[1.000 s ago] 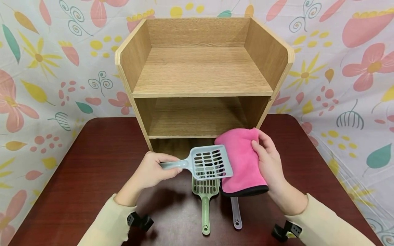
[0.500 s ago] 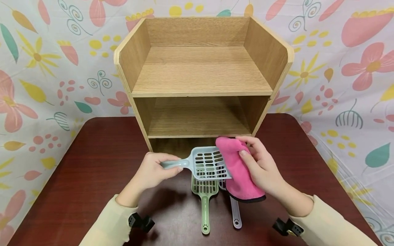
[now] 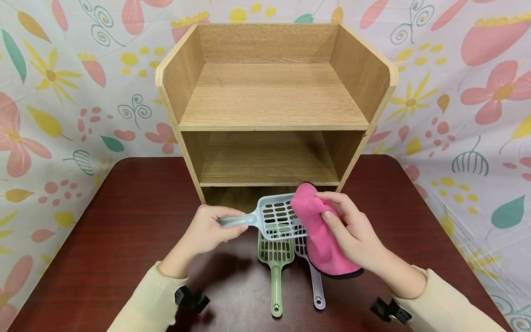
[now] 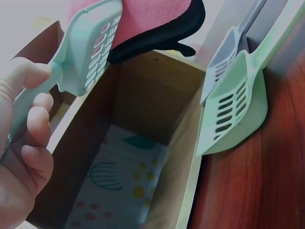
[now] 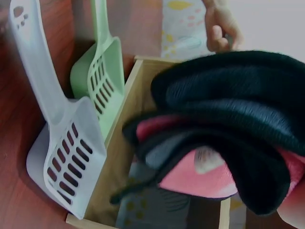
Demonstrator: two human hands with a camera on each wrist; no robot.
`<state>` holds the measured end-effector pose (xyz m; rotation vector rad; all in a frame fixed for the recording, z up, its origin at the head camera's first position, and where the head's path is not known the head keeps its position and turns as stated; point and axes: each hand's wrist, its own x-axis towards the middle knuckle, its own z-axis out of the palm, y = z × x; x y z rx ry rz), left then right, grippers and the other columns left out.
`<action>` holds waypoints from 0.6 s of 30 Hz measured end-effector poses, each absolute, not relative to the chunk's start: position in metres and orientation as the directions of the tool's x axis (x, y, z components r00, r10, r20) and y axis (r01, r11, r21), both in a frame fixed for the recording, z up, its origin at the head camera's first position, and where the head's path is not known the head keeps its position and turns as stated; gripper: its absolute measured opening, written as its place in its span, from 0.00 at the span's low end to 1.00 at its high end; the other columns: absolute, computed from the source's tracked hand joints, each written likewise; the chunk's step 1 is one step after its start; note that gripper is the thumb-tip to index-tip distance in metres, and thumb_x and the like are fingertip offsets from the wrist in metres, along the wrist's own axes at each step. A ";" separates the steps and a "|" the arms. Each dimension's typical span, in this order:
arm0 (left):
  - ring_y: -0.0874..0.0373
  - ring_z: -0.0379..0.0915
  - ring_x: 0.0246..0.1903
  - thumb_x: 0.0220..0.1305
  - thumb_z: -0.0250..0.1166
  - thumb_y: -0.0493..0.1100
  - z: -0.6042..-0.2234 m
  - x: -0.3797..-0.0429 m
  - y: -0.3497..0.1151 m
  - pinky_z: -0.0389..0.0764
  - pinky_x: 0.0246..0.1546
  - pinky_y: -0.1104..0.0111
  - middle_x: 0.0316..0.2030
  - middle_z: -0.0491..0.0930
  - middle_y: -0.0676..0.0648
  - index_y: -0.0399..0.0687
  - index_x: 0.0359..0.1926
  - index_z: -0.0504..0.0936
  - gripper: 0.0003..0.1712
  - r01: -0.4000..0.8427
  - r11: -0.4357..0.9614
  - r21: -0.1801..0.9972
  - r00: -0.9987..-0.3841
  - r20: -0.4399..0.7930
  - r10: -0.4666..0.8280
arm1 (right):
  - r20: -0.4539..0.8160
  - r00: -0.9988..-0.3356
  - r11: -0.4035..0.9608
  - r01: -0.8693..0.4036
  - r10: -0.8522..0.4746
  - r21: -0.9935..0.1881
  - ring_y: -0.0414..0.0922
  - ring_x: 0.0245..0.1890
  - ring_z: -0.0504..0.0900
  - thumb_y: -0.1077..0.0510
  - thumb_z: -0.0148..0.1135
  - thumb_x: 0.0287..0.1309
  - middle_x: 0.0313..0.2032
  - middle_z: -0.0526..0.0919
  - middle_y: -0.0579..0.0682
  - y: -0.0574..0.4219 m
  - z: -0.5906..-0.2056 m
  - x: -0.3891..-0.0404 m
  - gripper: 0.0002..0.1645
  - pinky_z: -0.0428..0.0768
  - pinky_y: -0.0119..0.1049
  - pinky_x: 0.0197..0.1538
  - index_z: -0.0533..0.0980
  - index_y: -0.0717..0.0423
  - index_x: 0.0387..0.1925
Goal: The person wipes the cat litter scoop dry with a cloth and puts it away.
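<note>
My left hand [image 3: 209,228] grips the handle of a light blue litter scoop [image 3: 258,219], its slotted pan held out to the right above the table. In my right hand [image 3: 358,237] a bunched pink cloth [image 3: 316,233] with black trim is pinched between thumb and fingers; it overlaps the scoop's front edge. The right wrist view shows the folded black edging [image 5: 214,109] and a small loop hanging from it. Below the blue scoop lie a green litter scoop [image 3: 277,281] and a pale lilac one [image 3: 317,286], handles toward me. The cloth partly covers the lilac scoop.
A wooden shelf unit [image 3: 274,99] with several levels stands behind the hands. The scoop pans lie close to its front, on a dark red-brown table [image 3: 132,221]. A floral-print curtain [image 3: 477,184] hangs around the table.
My right hand has moved left and bunched the pink cloth, bringing it over the blue scoop's front edge and uncovering more of the lilac scoop. My left hand has barely moved.
</note>
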<state>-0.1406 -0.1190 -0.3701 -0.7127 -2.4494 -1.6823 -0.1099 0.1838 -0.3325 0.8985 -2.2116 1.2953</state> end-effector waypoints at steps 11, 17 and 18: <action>0.69 0.78 0.25 0.45 0.72 0.33 -0.371 -0.140 -0.115 0.81 0.27 0.71 0.28 0.86 0.46 0.41 0.33 0.88 0.10 0.482 0.292 0.826 -0.854 0.370 0.365 | 0.608 -0.692 0.517 -0.710 -0.390 -0.478 0.29 0.45 0.79 0.75 0.57 0.53 0.47 0.82 0.49 0.187 -0.328 -0.130 0.29 0.70 0.18 0.49 0.70 0.56 0.57; 0.70 0.77 0.23 0.45 0.73 0.34 -0.371 -0.140 -0.117 0.80 0.24 0.71 0.27 0.86 0.46 0.42 0.33 0.88 0.10 0.467 0.324 0.823 -0.871 0.364 0.330 | 0.513 -0.676 0.499 -0.736 -0.529 -0.456 0.30 0.35 0.77 0.73 0.58 0.56 0.41 0.83 0.43 0.192 -0.324 -0.121 0.27 0.71 0.20 0.43 0.70 0.52 0.55; 0.70 0.76 0.23 0.45 0.73 0.34 -0.371 -0.141 -0.117 0.80 0.24 0.71 0.27 0.86 0.46 0.42 0.33 0.88 0.10 0.466 0.327 0.822 -0.873 0.366 0.324 | 0.496 -0.674 0.492 -0.738 -0.547 -0.461 0.29 0.34 0.76 0.72 0.58 0.56 0.41 0.83 0.42 0.193 -0.322 -0.119 0.26 0.71 0.20 0.43 0.70 0.51 0.55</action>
